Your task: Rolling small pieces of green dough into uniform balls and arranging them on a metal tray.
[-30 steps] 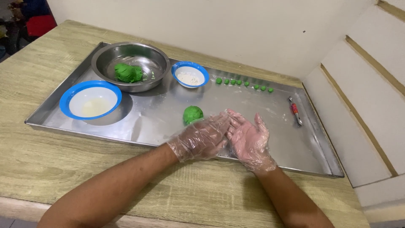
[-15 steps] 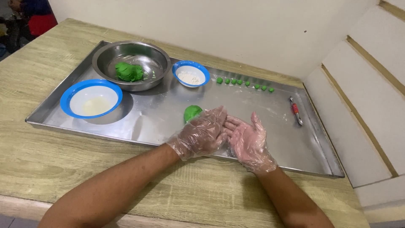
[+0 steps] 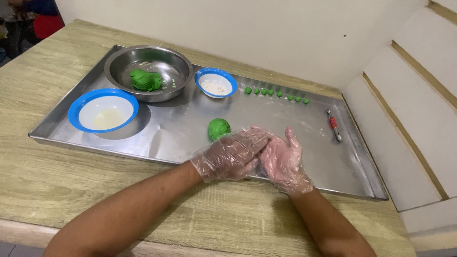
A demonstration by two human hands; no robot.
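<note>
Pressing palm over palm at lower centre of the frame, the left hand (image 3: pixel 232 155) is lying across the right hand (image 3: pixel 284 159); whether dough is pinched between them cannot be told. The green dough ball (image 3: pixel 218 129) is sitting just upper left, nearer the left hand, on the steel tray (image 3: pixel 157 138).

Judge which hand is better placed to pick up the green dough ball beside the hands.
Left, probably. The left hand lies palm-down over the right hand, its fingers nearest the green dough ball on the metal tray; the right hand sits farther off, underneath.
</note>
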